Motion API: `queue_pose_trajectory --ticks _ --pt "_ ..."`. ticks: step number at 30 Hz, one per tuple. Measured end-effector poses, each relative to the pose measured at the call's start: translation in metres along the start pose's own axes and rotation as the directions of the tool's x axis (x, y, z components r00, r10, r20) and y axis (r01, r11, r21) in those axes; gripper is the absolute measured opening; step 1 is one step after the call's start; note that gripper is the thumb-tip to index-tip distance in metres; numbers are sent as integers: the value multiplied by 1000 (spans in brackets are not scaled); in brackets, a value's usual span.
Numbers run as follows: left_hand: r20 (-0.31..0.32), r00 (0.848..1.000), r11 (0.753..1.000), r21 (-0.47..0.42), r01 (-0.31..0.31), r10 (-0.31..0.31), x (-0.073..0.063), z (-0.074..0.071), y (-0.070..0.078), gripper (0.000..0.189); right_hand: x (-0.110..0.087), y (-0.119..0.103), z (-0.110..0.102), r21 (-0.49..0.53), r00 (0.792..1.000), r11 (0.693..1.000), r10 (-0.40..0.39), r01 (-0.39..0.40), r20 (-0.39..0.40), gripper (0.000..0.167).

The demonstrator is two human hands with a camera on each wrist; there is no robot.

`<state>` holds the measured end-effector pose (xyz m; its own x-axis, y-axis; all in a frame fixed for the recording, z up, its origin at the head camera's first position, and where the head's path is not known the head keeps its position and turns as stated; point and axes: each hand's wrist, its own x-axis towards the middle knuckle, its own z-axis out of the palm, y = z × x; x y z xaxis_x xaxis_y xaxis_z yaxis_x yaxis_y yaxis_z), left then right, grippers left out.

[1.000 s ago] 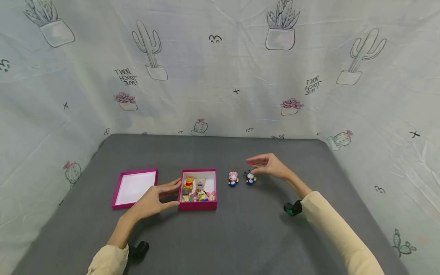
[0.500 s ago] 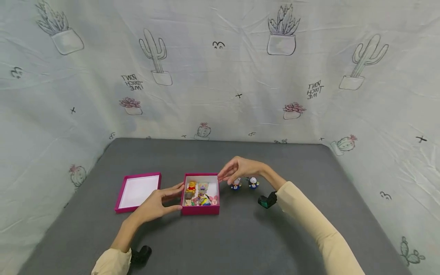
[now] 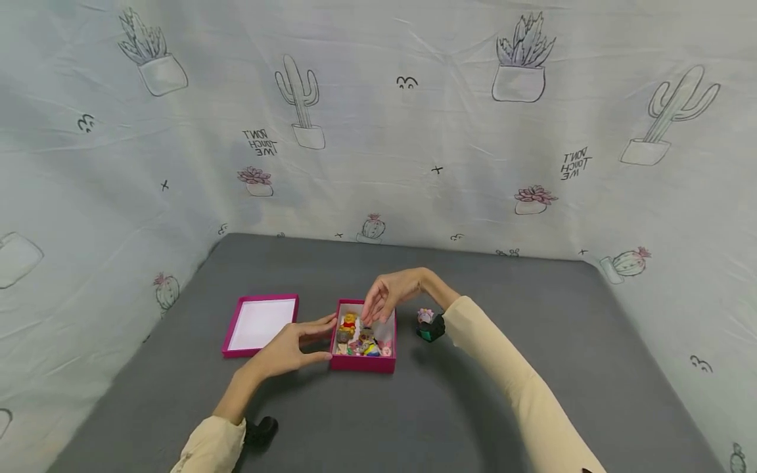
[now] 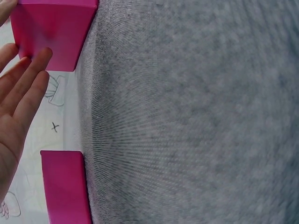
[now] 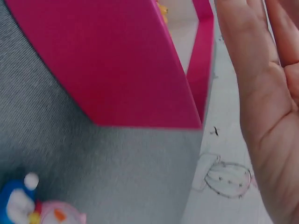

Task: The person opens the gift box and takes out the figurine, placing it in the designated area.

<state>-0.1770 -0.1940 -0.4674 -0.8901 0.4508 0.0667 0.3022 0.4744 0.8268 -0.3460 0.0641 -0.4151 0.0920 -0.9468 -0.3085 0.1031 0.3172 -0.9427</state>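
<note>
A magenta box [image 3: 363, 364] with a white inside holds several small toy figurines. Among them are a yellow bear figurine in red [image 3: 349, 323] and a pink figurine [image 3: 386, 348]. My left hand [image 3: 286, 350] touches the box's left wall with extended fingers and thumb apart. My right hand [image 3: 390, 293] hangs over the box's right wall, fingers pointing down inside near the back. Thumb and fingers are spread, and they cover the spot behind the middle figurines. In the right wrist view its fingertips run out of frame.
The box lid [image 3: 260, 323] lies white side up at the left on the grey table [image 3: 378, 420]. A pink-topped figurine [image 3: 425, 316] stands right of the box, partly behind the right wrist camera [image 3: 432, 328]. A cactus-print cloth [image 3: 367, 131] surrounds the table.
My right hand has left the two figurines on the table and moved leftward to the box, where its fingers dip inside. The left hand stays at the box. The head view has shifted.
</note>
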Motion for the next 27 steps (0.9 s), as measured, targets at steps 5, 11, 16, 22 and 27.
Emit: queue_pose_trajectory --ticks 5,11,16,22,27 --pt "4 1000 1000 -4 10 -10 3 0 2 69 17 2 -1 -32 999 998 46 -46 -3 28" --pt "10 1000 1000 -19 4 -4 3 -2 0 68 32 3 1 -62 998 996 61 -62 -22 31" --pt "3 1000 1000 -29 4 -3 1 -3 -1 68 43 2 9 -120 998 992 53 -49 24 36" --pt "4 1000 1000 -10 8 -8 1 -3 -1 69 50 6 16 -153 994 985 88 -77 61 35" --pt "0 1000 1000 3 14 -14 2 -3 -1 69 36 4 14 -201 997 977 69 -71 -17 34"
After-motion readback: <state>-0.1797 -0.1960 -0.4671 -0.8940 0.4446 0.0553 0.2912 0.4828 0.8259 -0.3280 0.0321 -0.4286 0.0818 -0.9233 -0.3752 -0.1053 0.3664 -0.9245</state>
